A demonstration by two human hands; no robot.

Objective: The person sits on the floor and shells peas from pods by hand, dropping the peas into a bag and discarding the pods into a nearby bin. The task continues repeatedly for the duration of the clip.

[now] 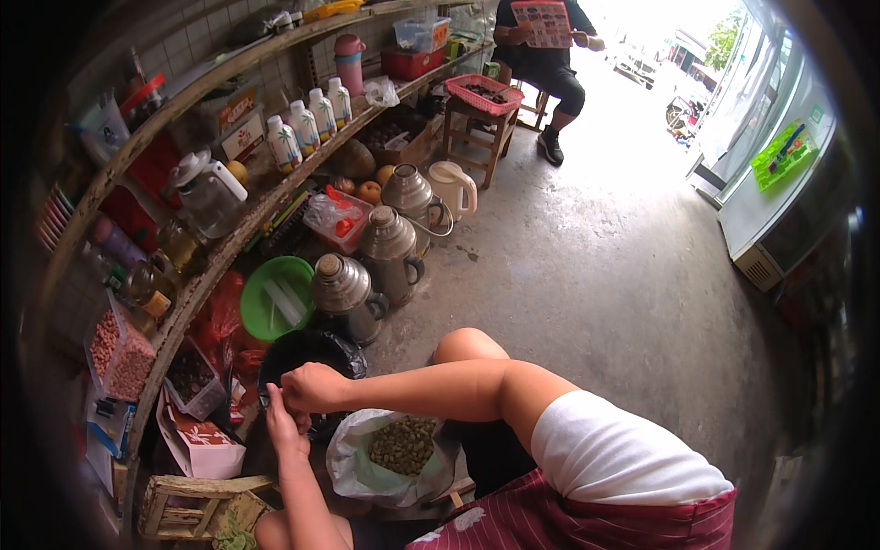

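My right hand (315, 388) is curled, its fingers bent in against my left hand (287, 425). Both meet over the near side of a round black bin (306, 350) with a black plastic bag liner. Whatever lies between the fingers is hidden, so I cannot tell if either hand grips something. Close to my right forearm, on its near side, stands an open white woven sack (350, 457) with its rim rolled out. Small greenish-brown, nut-like pieces (402, 445) fill its bottom.
Metal thermos flasks (340, 295) with corks stand beyond the bin, beside a green basin (258, 302). Wooden shelves (227, 254) curve along the left, holding bottles and jars. A wooden stool (199, 509) lies at lower left. A seated person (543, 55) holds a printed sheet by the doorway.
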